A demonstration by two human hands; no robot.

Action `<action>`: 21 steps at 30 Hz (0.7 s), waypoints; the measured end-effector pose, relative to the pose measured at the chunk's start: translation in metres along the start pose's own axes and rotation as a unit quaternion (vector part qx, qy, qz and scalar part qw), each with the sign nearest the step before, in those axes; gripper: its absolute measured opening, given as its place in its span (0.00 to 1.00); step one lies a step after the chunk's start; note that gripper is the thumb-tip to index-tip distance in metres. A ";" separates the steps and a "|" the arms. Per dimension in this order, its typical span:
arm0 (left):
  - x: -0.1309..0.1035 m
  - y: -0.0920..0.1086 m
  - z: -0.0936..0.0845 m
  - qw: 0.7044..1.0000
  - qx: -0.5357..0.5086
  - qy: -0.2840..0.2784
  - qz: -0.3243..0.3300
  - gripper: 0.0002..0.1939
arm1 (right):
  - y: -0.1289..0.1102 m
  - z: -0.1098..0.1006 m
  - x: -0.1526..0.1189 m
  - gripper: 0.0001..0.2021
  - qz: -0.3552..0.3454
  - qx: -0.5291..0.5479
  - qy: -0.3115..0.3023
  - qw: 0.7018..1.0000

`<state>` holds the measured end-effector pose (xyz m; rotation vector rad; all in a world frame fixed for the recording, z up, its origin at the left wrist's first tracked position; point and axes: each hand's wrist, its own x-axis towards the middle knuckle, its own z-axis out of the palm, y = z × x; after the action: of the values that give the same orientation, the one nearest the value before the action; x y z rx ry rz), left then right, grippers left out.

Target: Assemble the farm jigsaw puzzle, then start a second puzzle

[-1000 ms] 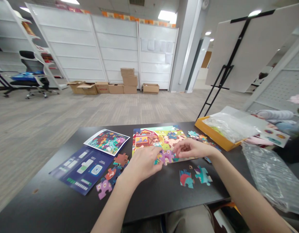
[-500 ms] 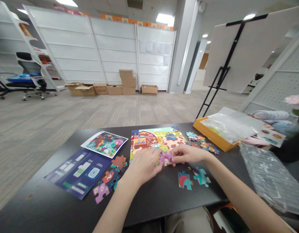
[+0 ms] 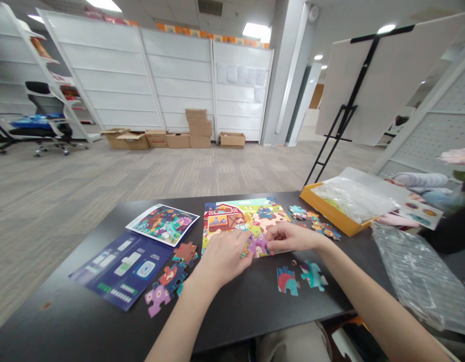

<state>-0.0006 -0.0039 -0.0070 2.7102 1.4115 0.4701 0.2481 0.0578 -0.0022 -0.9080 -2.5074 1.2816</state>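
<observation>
A purple jigsaw puzzle piece (image 3: 258,244) lies between my hands, over the near edge of a colourful farm-scene picture (image 3: 224,213). My left hand (image 3: 228,251) has its fingers curled on the piece's left side, and its thumb points right. From the right, my right hand (image 3: 290,237) grips the other edge between thumb and bent fingers. Both hands partly cover the piece and the lower part of the picture. Below my right hand, a red-and-teal puzzle piece (image 3: 287,280) and a teal puzzle piece (image 3: 313,275) lie apart on the black table (image 3: 240,311).
To the left are a printed puzzle picture sheet (image 3: 162,223), a dark blue leaflet (image 3: 122,269) and several loose pieces (image 3: 172,276). More pieces (image 3: 318,225) lie beside a yellow box (image 3: 330,208) at the right. Clear plastic wrap (image 3: 421,274) covers the right side.
My right hand's fingers have shifted slightly at the right edge of the purple puzzle piece. My left hand and the surrounding pieces look unmoved.
</observation>
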 end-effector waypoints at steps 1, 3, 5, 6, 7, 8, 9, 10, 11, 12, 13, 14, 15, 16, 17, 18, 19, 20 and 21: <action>0.000 0.000 0.000 1.000 0.000 0.000 0.000 0.15 | 0.000 0.000 0.000 0.23 0.003 0.001 -0.004 1.000; 0.000 0.000 -0.001 1.000 -0.001 -0.003 0.001 0.14 | 0.002 0.001 0.000 0.23 0.007 0.004 -0.011 1.000; 0.000 -0.001 -0.001 1.000 -0.003 -0.006 0.000 0.14 | 0.004 0.002 -0.001 0.22 0.011 0.013 -0.020 1.000; 0.000 -0.001 -0.002 1.000 -0.005 -0.008 -0.001 0.15 | 0.005 0.002 -0.002 0.21 0.016 0.023 -0.025 0.999; 0.000 -0.002 -0.002 1.000 -0.007 -0.011 0.000 0.15 | 0.006 0.001 -0.003 0.20 0.022 0.033 -0.031 0.999; 0.000 -0.002 -0.002 1.000 -0.009 -0.014 0.001 0.15 | 0.007 -0.001 -0.005 0.20 0.028 0.039 -0.034 0.998; -0.001 -0.002 -0.002 1.000 -0.011 -0.016 0.004 0.15 | 0.008 -0.004 -0.007 0.20 0.035 0.039 -0.029 0.998; -0.001 -0.002 -0.001 1.000 -0.013 -0.018 0.007 0.15 | 0.010 -0.009 -0.011 0.19 0.045 0.028 -0.007 0.999; -0.002 -0.002 -0.001 1.000 -0.015 -0.019 0.009 0.15 | 0.013 -0.015 -0.015 0.19 0.059 0.002 0.037 0.998; -0.002 -0.001 0.000 1.000 -0.017 -0.022 0.010 0.15 | 0.018 -0.022 -0.020 0.18 0.081 -0.041 0.103 0.991; -0.003 -0.001 0.000 0.999 -0.020 -0.025 0.012 0.15 | 0.024 -0.030 -0.025 0.17 0.113 -0.095 0.187 0.971; -0.004 -0.001 0.000 0.999 -0.024 -0.028 0.013 0.16 | 0.031 -0.039 -0.031 0.15 0.154 -0.161 0.270 0.937; -0.004 0.000 0.001 0.999 -0.027 -0.033 0.015 0.16 | 0.040 -0.046 -0.036 0.12 0.198 -0.230 0.348 0.887; -0.004 0.000 0.001 0.999 -0.029 -0.036 0.018 0.16 | 0.050 -0.053 -0.041 0.11 0.236 -0.275 0.383 0.850; -0.005 0.000 0.001 0.999 -0.031 -0.039 0.020 0.16 | 0.059 -0.058 -0.045 0.11 0.264 -0.300 0.391 0.829; -0.005 0.000 0.001 0.998 -0.032 -0.040 0.022 0.17 | 0.068 -0.062 -0.049 0.11 0.284 -0.315 0.389 0.818; -0.005 0.000 0.001 0.998 -0.032 -0.041 0.023 0.17 | 0.076 -0.065 -0.051 0.11 0.296 -0.323 0.375 0.817; -0.004 0.001 0.001 0.998 -0.033 -0.041 0.024 0.17 | 0.082 -0.066 -0.053 0.13 0.300 -0.327 0.357 0.822; -0.004 0.001 0.001 0.998 -0.033 -0.041 0.025 0.17 | 0.087 -0.066 -0.053 0.15 0.301 -0.329 0.340 0.828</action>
<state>-0.0021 -0.0077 -0.0087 2.6837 1.2887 0.3954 0.3566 0.1092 -0.0244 -1.9837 -2.0824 0.0075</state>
